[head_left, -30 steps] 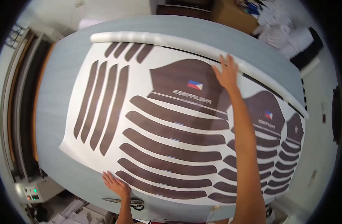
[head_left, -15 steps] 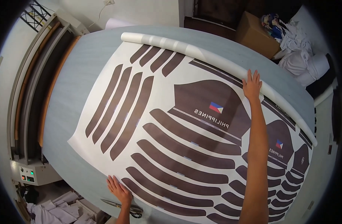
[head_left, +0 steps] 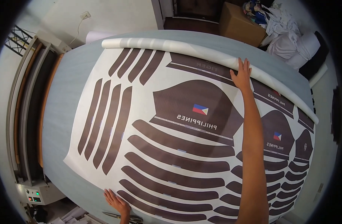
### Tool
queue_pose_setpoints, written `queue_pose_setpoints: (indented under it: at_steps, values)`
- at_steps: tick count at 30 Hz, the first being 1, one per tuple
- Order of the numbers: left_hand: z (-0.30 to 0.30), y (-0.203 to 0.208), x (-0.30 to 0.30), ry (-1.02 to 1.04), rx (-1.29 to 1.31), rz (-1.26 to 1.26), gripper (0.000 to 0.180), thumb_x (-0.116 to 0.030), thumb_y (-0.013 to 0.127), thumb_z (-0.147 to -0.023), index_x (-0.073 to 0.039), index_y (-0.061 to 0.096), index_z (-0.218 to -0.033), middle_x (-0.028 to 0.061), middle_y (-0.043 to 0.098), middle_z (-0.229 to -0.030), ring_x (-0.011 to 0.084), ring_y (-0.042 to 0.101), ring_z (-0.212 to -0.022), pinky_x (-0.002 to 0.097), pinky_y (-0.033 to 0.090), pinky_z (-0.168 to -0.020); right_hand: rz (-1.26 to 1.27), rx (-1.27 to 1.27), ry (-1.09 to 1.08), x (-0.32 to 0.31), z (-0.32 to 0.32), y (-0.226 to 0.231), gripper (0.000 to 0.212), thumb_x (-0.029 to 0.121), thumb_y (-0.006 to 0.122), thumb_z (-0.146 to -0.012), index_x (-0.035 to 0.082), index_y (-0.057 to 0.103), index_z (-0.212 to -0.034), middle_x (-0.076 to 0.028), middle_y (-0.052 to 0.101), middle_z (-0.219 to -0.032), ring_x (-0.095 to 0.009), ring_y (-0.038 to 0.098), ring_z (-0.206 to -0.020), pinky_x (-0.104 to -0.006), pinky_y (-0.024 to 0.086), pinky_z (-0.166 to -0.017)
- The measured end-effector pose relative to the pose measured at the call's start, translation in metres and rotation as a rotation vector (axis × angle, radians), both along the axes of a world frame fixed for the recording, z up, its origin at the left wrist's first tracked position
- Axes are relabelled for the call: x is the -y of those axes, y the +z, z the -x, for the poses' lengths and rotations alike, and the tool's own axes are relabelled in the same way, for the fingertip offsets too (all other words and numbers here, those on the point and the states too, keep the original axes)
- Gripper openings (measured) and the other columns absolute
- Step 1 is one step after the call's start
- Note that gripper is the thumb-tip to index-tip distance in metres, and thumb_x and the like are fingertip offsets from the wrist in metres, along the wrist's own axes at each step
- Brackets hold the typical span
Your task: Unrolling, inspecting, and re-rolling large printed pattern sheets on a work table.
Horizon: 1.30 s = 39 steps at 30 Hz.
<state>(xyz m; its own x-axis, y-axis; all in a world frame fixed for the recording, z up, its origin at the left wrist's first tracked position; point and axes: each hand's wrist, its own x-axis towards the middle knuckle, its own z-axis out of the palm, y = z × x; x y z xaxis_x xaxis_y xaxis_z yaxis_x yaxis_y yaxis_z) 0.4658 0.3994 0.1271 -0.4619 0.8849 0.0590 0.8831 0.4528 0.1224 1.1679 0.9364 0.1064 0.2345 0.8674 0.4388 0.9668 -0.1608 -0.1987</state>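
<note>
Across the table lies a wide white sheet of printed paper (head_left: 141, 99) with dark brown pattern shapes, some bearing mirrored lettering and a small flag. Its far edge is still wound into a long roll (head_left: 201, 50). My right hand (head_left: 241, 74) reaches out to the roll, fingers spread, fingertips against it. Down at the near edge of the sheet, my left hand (head_left: 117, 201) rests flat with its fingers stretched out. Beside that hand, a pair of scissors (head_left: 115, 215) lies on the table, partly hidden by my wrist.
The blue-grey table (head_left: 62, 123) fills the middle. At left stands a roller machine (head_left: 34, 112) with a lit control box (head_left: 36, 196). Beyond the table are a cardboard box (head_left: 240, 24) and heaped white cloth (head_left: 285, 31). White scraps (head_left: 75, 216) lie below left.
My right hand and the roll have moved farther away, and more of the printed strip beside the roll is exposed. My left hand stays at the near edge. The view has shifted.
</note>
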Motion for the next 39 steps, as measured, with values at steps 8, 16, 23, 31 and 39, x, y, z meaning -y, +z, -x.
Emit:
queue_pose_setpoints:
  at_steps: [8,16,23,31,39]
  values:
    - [-0.003,0.002,0.001,-0.003,-0.001,-0.006,0.055,-0.02,0.037,-0.108,-0.002,0.038,-0.16,0.0182,0.03,-0.169,0.041,0.022,-0.158,0.0569,0.012,-0.126,-0.119,-0.119,0.099,-0.005,-0.004,0.007,0.088,0.01,0.07,-0.087,0.012,0.025,-0.163,-0.036,0.02,-0.164,-0.055,0.02,-0.153,-0.0634,0.022,-0.124]
    - [-0.005,0.004,-0.002,-0.035,-0.009,-0.013,0.055,-0.023,0.037,-0.108,0.0,0.039,-0.159,0.021,0.031,-0.168,0.0415,0.023,-0.157,0.0549,0.014,-0.126,-0.005,0.064,-0.005,0.002,-0.006,-0.006,0.078,0.008,0.068,-0.087,0.015,0.039,-0.159,-0.025,0.026,-0.167,-0.051,0.021,-0.154,-0.0617,0.021,-0.125]
    - [-0.004,0.006,-0.004,0.004,0.018,-0.02,0.055,-0.022,0.036,-0.108,0.0,0.038,-0.159,0.0207,0.03,-0.169,0.0417,0.022,-0.157,0.0563,0.013,-0.126,0.073,0.118,-0.052,0.0,-0.006,0.01,0.074,0.013,0.067,-0.089,0.014,0.041,-0.158,-0.027,0.021,-0.168,-0.049,0.022,-0.155,-0.0651,0.024,-0.123]
    - [-0.007,0.005,-0.004,-0.015,-0.015,0.008,0.054,-0.017,0.038,-0.107,0.0,0.039,-0.158,0.0201,0.032,-0.168,0.041,0.024,-0.157,0.0542,0.014,-0.126,0.04,0.16,-0.095,0.009,0.007,0.011,0.082,0.009,0.07,-0.088,0.018,0.035,-0.161,-0.018,0.028,-0.167,-0.041,0.022,-0.156,-0.0662,0.025,-0.121]
    - [-0.004,0.0,-0.004,-0.033,0.004,-0.04,0.054,-0.02,0.038,-0.106,0.0,0.042,-0.156,0.0219,0.033,-0.167,0.0441,0.025,-0.156,0.0572,0.015,-0.125,0.211,0.19,-0.114,-0.01,0.009,0.019,0.092,0.003,0.077,-0.076,0.017,0.039,-0.158,-0.014,0.041,-0.156,-0.038,0.035,-0.149,-0.0616,0.029,-0.12]
